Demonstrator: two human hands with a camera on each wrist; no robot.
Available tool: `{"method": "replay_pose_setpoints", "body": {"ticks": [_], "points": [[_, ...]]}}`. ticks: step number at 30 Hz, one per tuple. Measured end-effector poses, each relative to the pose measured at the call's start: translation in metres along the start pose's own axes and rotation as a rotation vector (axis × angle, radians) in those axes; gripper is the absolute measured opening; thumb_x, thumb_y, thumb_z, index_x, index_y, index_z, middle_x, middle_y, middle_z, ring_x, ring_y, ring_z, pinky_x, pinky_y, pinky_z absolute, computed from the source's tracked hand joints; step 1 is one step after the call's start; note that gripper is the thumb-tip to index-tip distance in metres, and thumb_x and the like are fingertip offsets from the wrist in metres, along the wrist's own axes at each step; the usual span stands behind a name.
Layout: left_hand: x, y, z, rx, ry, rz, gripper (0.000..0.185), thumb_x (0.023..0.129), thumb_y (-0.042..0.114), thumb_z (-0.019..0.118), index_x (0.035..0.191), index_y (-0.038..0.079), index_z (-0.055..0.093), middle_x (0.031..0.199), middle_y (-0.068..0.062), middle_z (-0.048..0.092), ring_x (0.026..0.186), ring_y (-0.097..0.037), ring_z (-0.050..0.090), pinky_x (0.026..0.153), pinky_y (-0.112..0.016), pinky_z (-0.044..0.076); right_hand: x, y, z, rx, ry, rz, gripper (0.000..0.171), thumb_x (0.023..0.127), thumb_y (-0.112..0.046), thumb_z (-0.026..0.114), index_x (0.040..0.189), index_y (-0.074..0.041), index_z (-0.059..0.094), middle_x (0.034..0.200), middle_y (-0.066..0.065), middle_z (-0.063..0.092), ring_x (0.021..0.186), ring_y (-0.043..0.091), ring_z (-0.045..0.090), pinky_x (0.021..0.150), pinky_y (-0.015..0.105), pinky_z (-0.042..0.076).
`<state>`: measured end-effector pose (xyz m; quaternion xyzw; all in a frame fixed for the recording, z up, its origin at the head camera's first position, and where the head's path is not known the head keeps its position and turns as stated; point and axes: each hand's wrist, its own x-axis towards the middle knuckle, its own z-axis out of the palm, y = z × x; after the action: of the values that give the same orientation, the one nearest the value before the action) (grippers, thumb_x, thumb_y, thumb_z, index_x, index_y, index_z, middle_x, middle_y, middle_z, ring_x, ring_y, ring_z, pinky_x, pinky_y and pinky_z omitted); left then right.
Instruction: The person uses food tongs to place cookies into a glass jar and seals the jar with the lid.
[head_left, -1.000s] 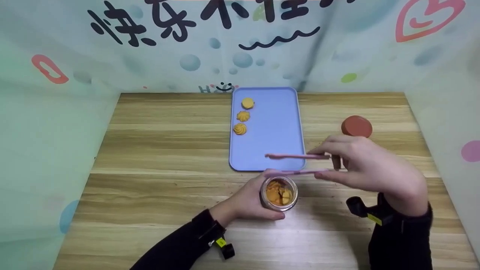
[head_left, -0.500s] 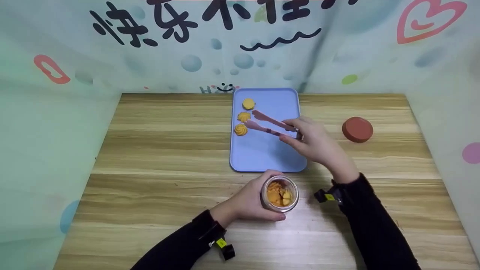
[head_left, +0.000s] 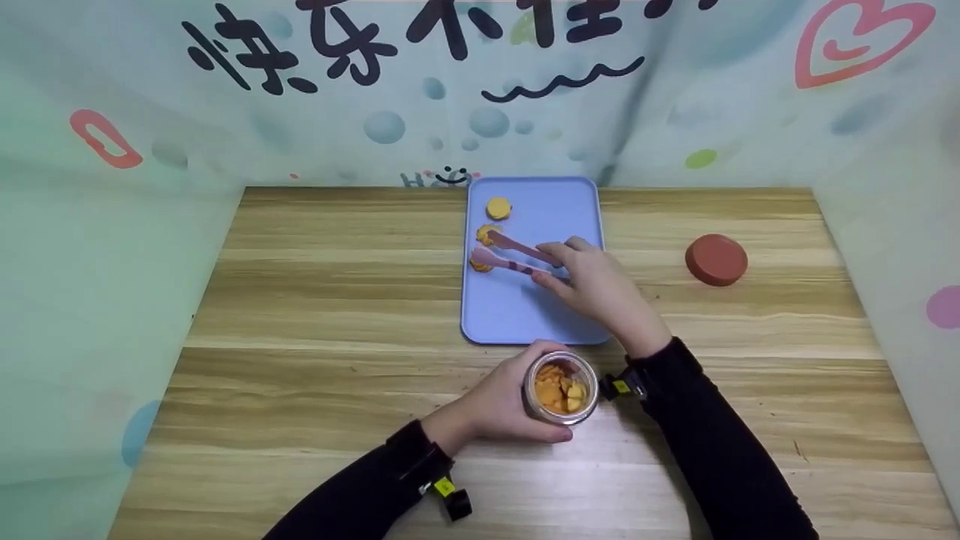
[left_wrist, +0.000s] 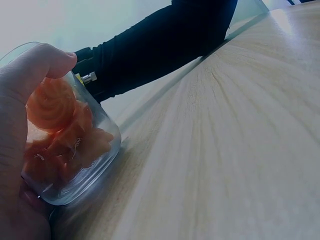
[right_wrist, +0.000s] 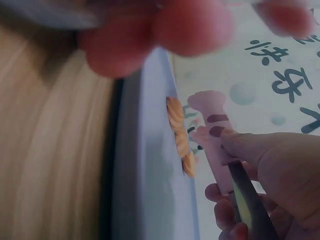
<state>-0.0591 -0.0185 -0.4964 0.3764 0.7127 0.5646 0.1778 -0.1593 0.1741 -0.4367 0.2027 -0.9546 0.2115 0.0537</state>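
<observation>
My left hand (head_left: 499,405) grips a glass jar (head_left: 594,388) by its side, thumb at the front; orange-yellow cookies (head_left: 551,393) fill part of it. In the left wrist view a swirled cookie (left_wrist: 52,105) shows through the glass. My right hand (head_left: 600,289) holds pink tongs (head_left: 493,259) above the blue tray (head_left: 555,202), their arms apart. Along the tray's left side lie a round cookie (head_left: 499,208), a ridged one (head_left: 482,235) and a swirled one (head_left: 480,266). The tong tips overlap the lower two in the head view; the right wrist view shows nothing between the tips.
A reddish-brown round lid (head_left: 716,259) lies on the wooden table (head_left: 337,300), right of the tray. Behind the table hangs a printed cloth (head_left: 315,142). Small crumbs dot the tabletop.
My right hand has carried the tongs from beside the jar leftward and up over the tray to the cookies. My left hand and the jar have stayed in place.
</observation>
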Motion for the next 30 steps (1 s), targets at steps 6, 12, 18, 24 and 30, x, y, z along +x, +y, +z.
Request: {"method": "replay_pose_setpoints", "body": {"ticks": [6, 12, 18, 24, 30], "points": [[0.000, 0.006, -0.002, 0.022, 0.000, -0.003, 0.093, 0.060, 0.046, 0.086, 0.136, 0.031, 0.034, 0.127, 0.013, 0.053, 0.118, -0.006, 0.053, 0.107, -0.028, 0.043, 0.000, -0.002, 0.008, -0.052, -0.004, 0.000, 0.049, 0.089, -0.048, 0.060, 0.129, -0.019, 0.057, 0.101, 0.007, 0.060, 0.082, 0.024, 0.060, 0.072, 0.043, 0.053], [0.000, 0.001, 0.000, 0.032, 0.016, 0.005, 0.093, 0.060, 0.049, 0.086, 0.136, 0.032, 0.034, 0.126, 0.014, 0.053, 0.117, -0.005, 0.053, 0.106, -0.028, 0.043, 0.001, -0.006, 0.016, -0.056, 0.015, 0.001, 0.047, 0.089, -0.047, 0.060, 0.128, -0.021, 0.058, 0.101, 0.009, 0.061, 0.080, 0.028, 0.062, 0.069, 0.045, 0.053], [-0.001, 0.001, -0.001, 0.027, 0.018, -0.001, 0.093, 0.060, 0.048, 0.086, 0.136, 0.032, 0.034, 0.127, 0.013, 0.052, 0.118, -0.006, 0.053, 0.106, -0.029, 0.043, 0.002, -0.009, 0.018, -0.052, 0.022, 0.013, 0.043, 0.088, -0.042, 0.063, 0.125, -0.019, 0.060, 0.100, 0.008, 0.061, 0.078, 0.027, 0.061, 0.067, 0.044, 0.053], [-0.002, 0.000, 0.000, 0.025, 0.017, -0.007, 0.093, 0.060, 0.048, 0.086, 0.136, 0.033, 0.034, 0.127, 0.013, 0.052, 0.118, -0.006, 0.053, 0.106, -0.029, 0.044, 0.001, -0.012, 0.021, -0.069, 0.050, 0.002, 0.040, 0.089, -0.040, 0.063, 0.122, -0.019, 0.061, 0.098, 0.006, 0.060, 0.074, 0.026, 0.060, 0.063, 0.043, 0.052], [-0.001, 0.005, -0.001, 0.017, 0.010, -0.011, 0.093, 0.060, 0.047, 0.087, 0.135, 0.032, 0.034, 0.128, 0.013, 0.052, 0.118, -0.006, 0.053, 0.106, -0.028, 0.043, 0.000, -0.010, 0.019, -0.042, 0.049, -0.009, 0.039, 0.089, -0.038, 0.062, 0.121, -0.015, 0.061, 0.095, 0.003, 0.057, 0.073, 0.021, 0.057, 0.063, 0.039, 0.050]]}}
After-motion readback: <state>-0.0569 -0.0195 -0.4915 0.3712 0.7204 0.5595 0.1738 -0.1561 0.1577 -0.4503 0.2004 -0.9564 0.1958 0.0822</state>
